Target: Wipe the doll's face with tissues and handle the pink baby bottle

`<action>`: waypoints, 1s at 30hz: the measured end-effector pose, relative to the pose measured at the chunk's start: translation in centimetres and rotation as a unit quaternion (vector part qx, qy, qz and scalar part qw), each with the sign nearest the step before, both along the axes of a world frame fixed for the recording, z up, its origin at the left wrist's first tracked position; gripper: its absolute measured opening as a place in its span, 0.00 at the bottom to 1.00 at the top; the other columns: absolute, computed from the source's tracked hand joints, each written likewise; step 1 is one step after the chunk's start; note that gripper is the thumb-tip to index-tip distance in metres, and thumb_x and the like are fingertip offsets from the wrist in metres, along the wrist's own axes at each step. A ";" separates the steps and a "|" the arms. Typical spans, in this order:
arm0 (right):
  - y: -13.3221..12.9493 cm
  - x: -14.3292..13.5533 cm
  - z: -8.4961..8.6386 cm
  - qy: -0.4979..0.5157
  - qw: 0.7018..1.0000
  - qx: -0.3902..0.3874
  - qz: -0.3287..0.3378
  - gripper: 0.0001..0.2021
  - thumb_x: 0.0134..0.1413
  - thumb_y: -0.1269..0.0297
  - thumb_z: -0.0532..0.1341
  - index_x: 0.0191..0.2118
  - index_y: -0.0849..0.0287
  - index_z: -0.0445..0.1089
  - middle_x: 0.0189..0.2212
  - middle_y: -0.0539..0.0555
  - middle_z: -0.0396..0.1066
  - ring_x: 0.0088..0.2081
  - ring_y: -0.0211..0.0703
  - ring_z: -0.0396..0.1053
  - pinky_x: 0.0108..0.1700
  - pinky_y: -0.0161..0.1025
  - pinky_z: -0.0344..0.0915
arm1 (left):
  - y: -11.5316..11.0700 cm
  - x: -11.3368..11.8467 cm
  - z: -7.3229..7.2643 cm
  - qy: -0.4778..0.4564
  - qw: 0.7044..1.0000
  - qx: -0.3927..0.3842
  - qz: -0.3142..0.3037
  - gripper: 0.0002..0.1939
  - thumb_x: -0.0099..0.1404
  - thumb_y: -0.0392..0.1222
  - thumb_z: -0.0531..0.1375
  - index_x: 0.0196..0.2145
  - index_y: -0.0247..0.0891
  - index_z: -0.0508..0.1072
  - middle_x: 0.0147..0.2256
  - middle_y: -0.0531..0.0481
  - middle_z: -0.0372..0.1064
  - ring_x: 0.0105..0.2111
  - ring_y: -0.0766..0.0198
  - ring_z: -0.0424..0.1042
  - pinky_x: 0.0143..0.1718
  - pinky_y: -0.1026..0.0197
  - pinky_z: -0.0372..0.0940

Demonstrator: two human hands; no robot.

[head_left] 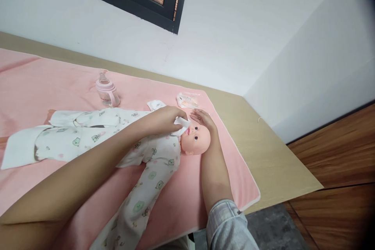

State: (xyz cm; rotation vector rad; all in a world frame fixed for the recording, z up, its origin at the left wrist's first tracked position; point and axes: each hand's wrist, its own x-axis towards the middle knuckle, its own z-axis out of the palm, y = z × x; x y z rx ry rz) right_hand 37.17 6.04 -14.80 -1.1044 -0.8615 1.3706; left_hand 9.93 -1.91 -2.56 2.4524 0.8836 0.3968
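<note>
Doll [113, 123] in white, printed clothes lies on its back on a pink mat [187, 199], its bare head [200, 140] toward the right and its legs stretched out to the left. The left hand [168, 119] reaches across the doll's upper body and pinches a white cloth [183, 124] between thumb and fingers, holding it against the face beside the mouth; whether the lower fingers are curled into the palm, I cannot tell. The right hand [204, 118] curves around the top and far side of the head, its fingers lightly bent and lying close together, with a rolled light-blue sleeve [228, 222] near the elbow. The doll's near sleeve [158, 181] stretches over the mat toward the bottom edge of the view, while the far one [156, 104] shows just beyond the left hand. A clear plastic packet [187, 100] rests on the mat just past the right fingertips. Farther left, beyond the doll's legs, a pink-topped bottle [108, 93] with a handle stands upright. The mat covers much of a pale wooden table [260, 152], set against a white wall [219, 27] with a dark-framed window [172, 0].
</note>
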 end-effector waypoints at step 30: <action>-0.2 -0.2 0.2 0.001 1.000 0.008 -0.006 0.06 0.53 0.72 0.66 0.38 0.60 0.71 0.31 0.53 0.78 0.36 0.40 0.78 0.55 0.42 0.74 | -0.7 0.5 0.4 0.024 0.999 0.028 0.007 0.06 0.58 0.40 0.56 0.27 0.40 0.72 0.24 0.52 0.71 0.25 0.61 0.68 0.24 0.61 0.53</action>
